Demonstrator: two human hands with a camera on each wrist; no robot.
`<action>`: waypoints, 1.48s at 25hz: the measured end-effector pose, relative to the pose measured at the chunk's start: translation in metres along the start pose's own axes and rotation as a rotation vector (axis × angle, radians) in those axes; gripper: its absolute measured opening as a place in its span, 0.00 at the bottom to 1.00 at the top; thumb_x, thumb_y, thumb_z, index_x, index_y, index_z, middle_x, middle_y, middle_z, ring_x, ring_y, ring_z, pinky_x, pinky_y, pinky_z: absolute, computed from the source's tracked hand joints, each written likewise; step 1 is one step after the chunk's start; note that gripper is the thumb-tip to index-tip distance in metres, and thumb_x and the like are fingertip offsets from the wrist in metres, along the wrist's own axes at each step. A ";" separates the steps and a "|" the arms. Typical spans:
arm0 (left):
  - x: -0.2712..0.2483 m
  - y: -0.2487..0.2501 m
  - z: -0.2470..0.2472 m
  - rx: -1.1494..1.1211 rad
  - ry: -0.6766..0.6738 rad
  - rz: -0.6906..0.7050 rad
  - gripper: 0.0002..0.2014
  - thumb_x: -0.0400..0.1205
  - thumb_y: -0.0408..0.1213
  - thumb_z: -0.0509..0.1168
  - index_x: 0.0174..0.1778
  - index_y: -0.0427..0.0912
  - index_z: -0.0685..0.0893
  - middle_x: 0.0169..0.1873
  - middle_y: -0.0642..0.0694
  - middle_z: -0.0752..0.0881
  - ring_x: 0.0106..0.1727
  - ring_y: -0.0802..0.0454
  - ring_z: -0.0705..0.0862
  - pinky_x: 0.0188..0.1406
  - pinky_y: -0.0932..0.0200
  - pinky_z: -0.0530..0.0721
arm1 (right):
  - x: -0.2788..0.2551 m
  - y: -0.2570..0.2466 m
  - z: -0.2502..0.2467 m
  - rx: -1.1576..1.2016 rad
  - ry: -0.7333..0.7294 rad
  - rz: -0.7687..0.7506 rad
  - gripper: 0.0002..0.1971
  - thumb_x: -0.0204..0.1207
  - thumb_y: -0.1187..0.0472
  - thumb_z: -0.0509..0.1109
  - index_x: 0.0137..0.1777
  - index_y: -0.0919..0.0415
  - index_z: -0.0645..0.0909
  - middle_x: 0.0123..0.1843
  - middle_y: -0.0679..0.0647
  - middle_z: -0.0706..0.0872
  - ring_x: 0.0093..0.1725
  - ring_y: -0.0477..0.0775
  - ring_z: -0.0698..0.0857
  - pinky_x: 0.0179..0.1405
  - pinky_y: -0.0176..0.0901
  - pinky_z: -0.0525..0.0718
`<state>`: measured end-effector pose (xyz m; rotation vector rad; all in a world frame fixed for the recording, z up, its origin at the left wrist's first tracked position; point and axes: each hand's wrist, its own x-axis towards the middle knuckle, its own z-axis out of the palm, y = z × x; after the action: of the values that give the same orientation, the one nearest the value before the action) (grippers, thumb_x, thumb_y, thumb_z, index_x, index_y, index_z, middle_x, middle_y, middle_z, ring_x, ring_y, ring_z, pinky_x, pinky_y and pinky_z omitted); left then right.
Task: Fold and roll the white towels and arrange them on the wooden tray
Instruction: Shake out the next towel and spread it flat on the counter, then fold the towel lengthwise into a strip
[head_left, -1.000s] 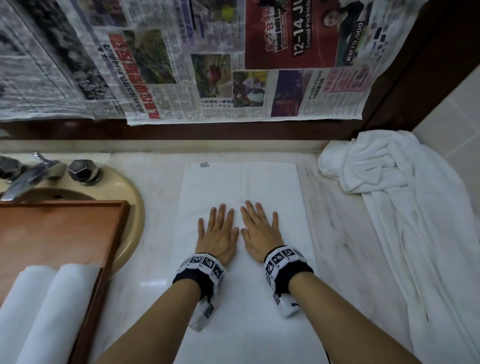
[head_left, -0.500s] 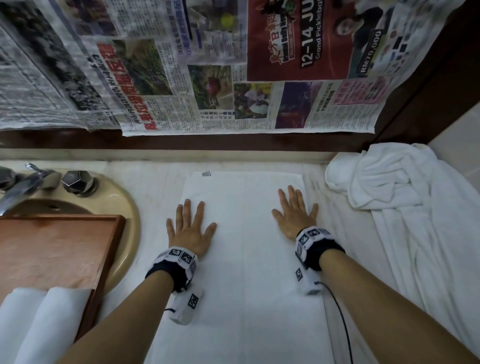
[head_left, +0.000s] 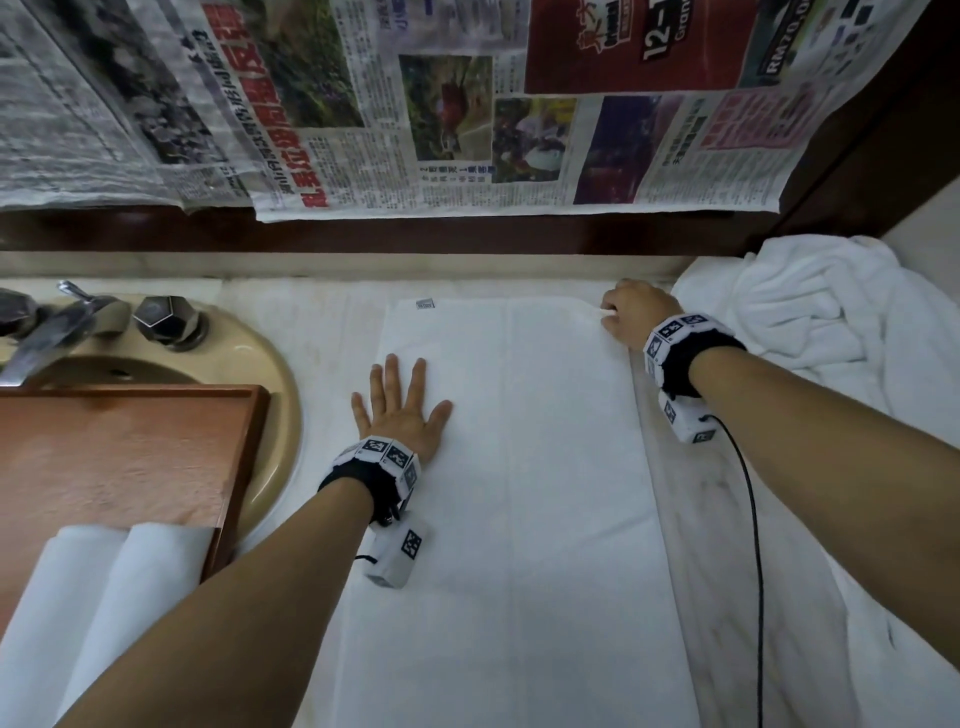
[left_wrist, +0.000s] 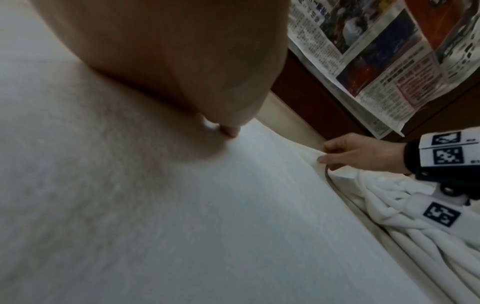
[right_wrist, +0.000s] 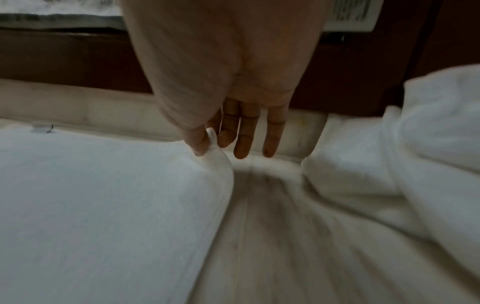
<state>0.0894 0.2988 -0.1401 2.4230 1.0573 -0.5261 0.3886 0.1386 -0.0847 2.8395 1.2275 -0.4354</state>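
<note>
A white towel (head_left: 519, 493) lies flat and lengthwise on the marble counter, a small label at its far left corner. My left hand (head_left: 400, 410) presses flat on its left side, fingers spread. My right hand (head_left: 631, 317) pinches the towel's far right corner (right_wrist: 213, 148) between thumb and forefinger and lifts it slightly; the other fingers hang straight. The wooden tray (head_left: 130, 457) sits over the sink at the left, with two rolled white towels (head_left: 104, 597) at its near end.
A crumpled heap of white towels (head_left: 810, 322) lies at the far right of the counter and trails down the right side. A tap and knobs (head_left: 78, 322) stand behind the beige sink (head_left: 280, 415). Newspaper sheets (head_left: 415, 104) hang on the back wall.
Both hands slid apart from the towel's middle to its sides. The right hand then went to the far right corner and pinched it. The left stays flat on the left side.
</note>
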 end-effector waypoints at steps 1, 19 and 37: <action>0.000 0.001 0.000 0.004 0.007 0.007 0.35 0.85 0.65 0.40 0.82 0.61 0.29 0.79 0.52 0.22 0.80 0.51 0.22 0.77 0.41 0.25 | -0.002 -0.002 -0.007 0.015 0.023 -0.006 0.11 0.79 0.59 0.66 0.57 0.60 0.84 0.58 0.58 0.82 0.56 0.62 0.81 0.45 0.45 0.75; -0.077 0.085 -0.023 -0.789 -0.263 0.397 0.12 0.80 0.36 0.72 0.34 0.32 0.88 0.33 0.39 0.91 0.36 0.49 0.90 0.39 0.59 0.89 | -0.042 -0.121 -0.084 1.012 -0.089 0.030 0.03 0.77 0.69 0.71 0.43 0.67 0.86 0.38 0.65 0.91 0.39 0.57 0.92 0.44 0.45 0.90; -0.080 -0.020 -0.043 -1.063 -0.043 -0.040 0.19 0.89 0.45 0.55 0.35 0.37 0.73 0.23 0.43 0.75 0.17 0.47 0.77 0.19 0.57 0.80 | 0.015 -0.204 -0.033 0.467 0.075 -0.212 0.07 0.81 0.54 0.66 0.52 0.56 0.83 0.51 0.55 0.87 0.56 0.56 0.81 0.58 0.48 0.79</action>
<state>0.0310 0.2870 -0.0693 1.4422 0.9996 0.0178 0.2604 0.2950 -0.0376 3.1307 1.6428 -0.7146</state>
